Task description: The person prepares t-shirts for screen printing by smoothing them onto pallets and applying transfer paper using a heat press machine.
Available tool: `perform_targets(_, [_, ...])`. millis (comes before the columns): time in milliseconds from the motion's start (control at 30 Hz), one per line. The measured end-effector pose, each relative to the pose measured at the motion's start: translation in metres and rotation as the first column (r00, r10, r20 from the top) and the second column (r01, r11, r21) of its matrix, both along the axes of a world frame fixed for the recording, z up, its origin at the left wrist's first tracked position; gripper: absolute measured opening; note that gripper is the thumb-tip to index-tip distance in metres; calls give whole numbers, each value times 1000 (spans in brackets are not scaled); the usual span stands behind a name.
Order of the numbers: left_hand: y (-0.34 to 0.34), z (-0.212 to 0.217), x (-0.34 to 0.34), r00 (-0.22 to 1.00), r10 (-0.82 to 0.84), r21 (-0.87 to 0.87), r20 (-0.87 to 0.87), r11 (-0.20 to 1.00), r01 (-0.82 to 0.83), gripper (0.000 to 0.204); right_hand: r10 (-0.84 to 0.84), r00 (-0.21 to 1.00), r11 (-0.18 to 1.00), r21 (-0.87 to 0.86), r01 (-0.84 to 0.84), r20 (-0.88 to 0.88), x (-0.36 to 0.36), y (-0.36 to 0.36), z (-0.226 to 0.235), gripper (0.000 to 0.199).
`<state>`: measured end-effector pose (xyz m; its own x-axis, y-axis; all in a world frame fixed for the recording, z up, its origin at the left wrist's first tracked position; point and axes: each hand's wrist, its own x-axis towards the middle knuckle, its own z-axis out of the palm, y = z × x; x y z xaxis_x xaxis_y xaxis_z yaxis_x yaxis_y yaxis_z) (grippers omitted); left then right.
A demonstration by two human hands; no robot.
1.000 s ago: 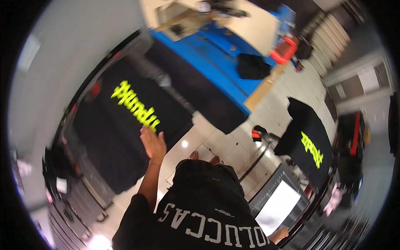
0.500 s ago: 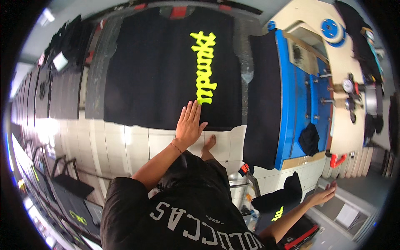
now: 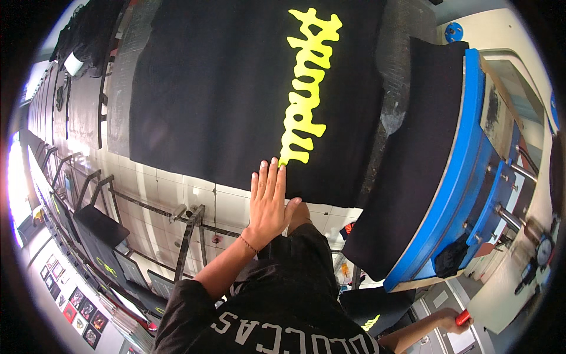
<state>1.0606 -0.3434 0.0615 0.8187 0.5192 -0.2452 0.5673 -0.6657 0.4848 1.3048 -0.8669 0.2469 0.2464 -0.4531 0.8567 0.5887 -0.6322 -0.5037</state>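
Note:
My left hand (image 3: 268,203) lies flat on the near edge of a black T-shirt (image 3: 224,106), fingers stretched out. Its fingertips touch the near end of the neon yellow lettering (image 3: 308,127) printed on the cloth. The shirt is spread over a dark board (image 3: 122,103), whose sides show beyond the fabric. Away at the lower right, my right hand (image 3: 450,320) is closed around a red handle (image 3: 463,317) beside a blue machine (image 3: 451,209). Part of that handle is hidden by my fingers.
Black cloth (image 3: 427,127) covers the blue machine's near side, and a crumpled black cloth (image 3: 451,257) lies on it. A round gauge (image 3: 545,251) sits at the right. More dark boards (image 3: 84,121) line up at the left. A metal frame (image 3: 187,239) stands on the tiled floor.
My right hand has gone from open in the air to gripping the red handle. My view has shifted closer to the shirt and machine. The left hand stays flat on the shirt.

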Motion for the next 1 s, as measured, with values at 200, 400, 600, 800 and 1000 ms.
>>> perform_targets(200, [4,-3,8,998,-1,-17,-69,1000,-1,80,-102,993,993,-66,98,-52,-2,4,1,38])
perform_targets(400, [0,1,-1,995,-47,-49,-92,998,42,80,-114,990,990,-98,105,-81,0,12,-11,38])
perform_targets(600, [-3,3,-9,989,-70,-82,-134,995,59,79,-113,989,989,-105,102,-95,5,16,-22,38])
perform_targets(800, [-6,4,-13,985,-98,-68,-141,994,89,78,-110,988,989,-115,97,-110,9,16,-27,38])
perform_targets(1000, [-9,5,-8,993,-16,-92,-114,996,5,81,-109,987,988,-124,95,-116,12,14,-32,37])
